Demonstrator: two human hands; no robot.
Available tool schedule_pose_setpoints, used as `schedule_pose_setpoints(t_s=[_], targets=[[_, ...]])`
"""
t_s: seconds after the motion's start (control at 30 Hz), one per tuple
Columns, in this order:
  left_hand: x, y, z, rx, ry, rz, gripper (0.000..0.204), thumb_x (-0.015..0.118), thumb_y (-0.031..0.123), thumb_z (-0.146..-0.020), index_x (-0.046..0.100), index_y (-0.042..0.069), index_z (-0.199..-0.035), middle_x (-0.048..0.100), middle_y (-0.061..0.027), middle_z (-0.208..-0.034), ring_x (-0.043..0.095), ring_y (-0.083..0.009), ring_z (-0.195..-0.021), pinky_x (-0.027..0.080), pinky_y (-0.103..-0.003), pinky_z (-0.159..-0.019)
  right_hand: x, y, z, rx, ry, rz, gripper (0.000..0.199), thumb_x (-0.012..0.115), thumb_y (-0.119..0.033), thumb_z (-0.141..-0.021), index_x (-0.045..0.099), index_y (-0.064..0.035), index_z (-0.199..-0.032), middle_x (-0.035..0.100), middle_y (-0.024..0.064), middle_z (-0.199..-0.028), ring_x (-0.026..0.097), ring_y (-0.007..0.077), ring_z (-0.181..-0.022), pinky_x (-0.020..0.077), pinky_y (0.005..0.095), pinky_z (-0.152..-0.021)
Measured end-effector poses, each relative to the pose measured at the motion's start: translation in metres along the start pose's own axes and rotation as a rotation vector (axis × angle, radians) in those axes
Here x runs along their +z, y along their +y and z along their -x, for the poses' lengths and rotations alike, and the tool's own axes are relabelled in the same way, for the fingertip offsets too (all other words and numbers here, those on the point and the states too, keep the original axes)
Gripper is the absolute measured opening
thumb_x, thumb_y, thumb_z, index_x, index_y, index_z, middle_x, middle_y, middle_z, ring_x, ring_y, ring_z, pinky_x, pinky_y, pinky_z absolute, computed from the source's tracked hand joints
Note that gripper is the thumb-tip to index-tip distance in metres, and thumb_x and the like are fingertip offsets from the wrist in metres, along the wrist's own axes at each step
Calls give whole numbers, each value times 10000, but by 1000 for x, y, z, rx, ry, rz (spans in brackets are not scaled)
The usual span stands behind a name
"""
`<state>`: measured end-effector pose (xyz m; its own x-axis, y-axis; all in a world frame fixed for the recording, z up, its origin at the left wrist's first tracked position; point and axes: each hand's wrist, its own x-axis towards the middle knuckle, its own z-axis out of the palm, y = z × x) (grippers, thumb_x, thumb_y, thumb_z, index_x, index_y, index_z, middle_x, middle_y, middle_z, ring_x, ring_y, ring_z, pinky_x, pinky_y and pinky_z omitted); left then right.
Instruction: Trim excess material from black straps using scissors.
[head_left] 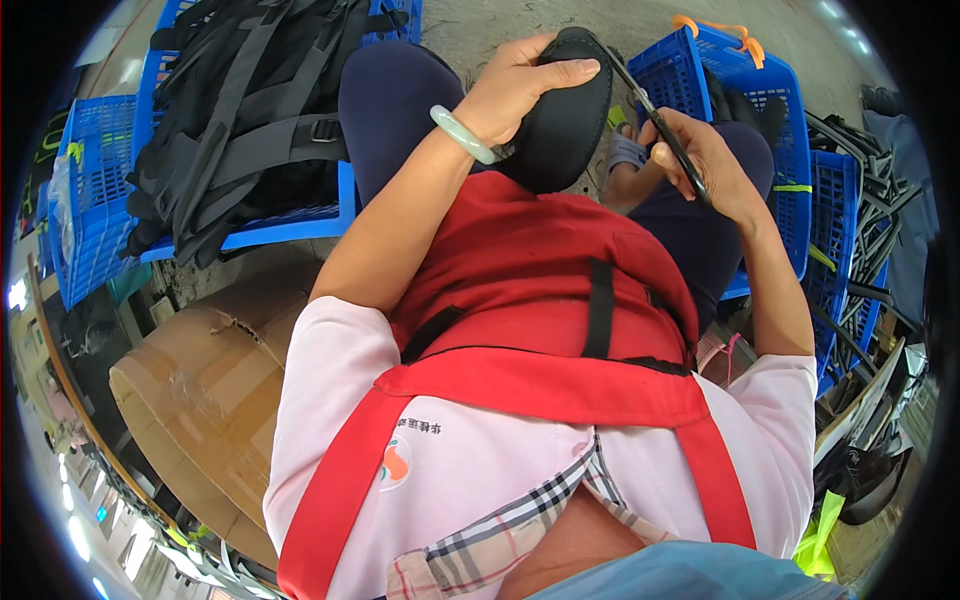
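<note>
My left hand point(512, 90) grips a black padded piece point(562, 130) with a rounded end and a stitched edge, thumb on top and the other fingers behind it. A pale green bangle point(462, 136) circles that wrist. In my right hand point(712, 165) is a slim dark pair of scissors point(682, 160), seen almost edge-on. The blades slant up and left along the right edge of the black piece. Whether the blades touch the edge, I cannot tell. Both hands are above my knees, beyond the red apron point(540, 270) on my lap.
On the left, a blue crate point(290, 232) is heaped with black straps point(250, 110). A second blue crate point(780, 90) stands by my right knee, with orange ties on its rim. Dark strips point(865, 190) fill another crate at far right. A cardboard box point(200, 400) sits left of me.
</note>
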<state>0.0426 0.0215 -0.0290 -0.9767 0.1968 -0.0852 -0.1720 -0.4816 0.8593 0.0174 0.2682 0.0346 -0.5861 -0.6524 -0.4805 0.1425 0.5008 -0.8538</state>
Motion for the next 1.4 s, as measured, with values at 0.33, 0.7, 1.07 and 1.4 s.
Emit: schedule_pose_setpoints(t_s=[0.33, 0.7, 1.07, 1.4], targets=[[10, -4, 0, -79, -63, -42, 314, 645, 150, -896, 604, -16, -1160, 661, -46, -1036, 627, -116, -925, 492, -246, -840, -9, 4, 15, -193, -2, 135, 473, 648, -483, -855, 533, -38, -964, 494, -29, -689, 431, 13, -495, 306, 164, -425], [13, -4, -1, -115, -87, -41, 299, 648, 137, -889, 611, -18, -1142, 670, -57, -1022, 639, -122, -919, 503, -245, -831, -8, 28, 11, -440, 27, 198, 546, 640, -547, -836, 512, -44, -1006, 455, -43, -699, 406, 11, -513, 323, 163, -473], [9, -8, -2, -129, -95, -10, 281, 648, 131, -886, 615, -13, -1125, 670, -59, -1008, 644, -120, -902, 509, -240, -816, -12, 9, 23, 27, -115, 8, 665, 564, -650, -830, 517, -13, -1015, 431, -31, -632, 382, 24, -445, 278, 160, -410], [17, -13, -2, -173, -194, -37, 277, 654, 135, -885, 616, -19, -1111, 672, -49, -981, 642, -103, -873, 509, -223, -785, -31, -1, 35, 85, -87, 181, 446, 624, -508, -865, 541, -74, -926, 412, -45, -607, 403, 23, -483, 301, 170, -419]])
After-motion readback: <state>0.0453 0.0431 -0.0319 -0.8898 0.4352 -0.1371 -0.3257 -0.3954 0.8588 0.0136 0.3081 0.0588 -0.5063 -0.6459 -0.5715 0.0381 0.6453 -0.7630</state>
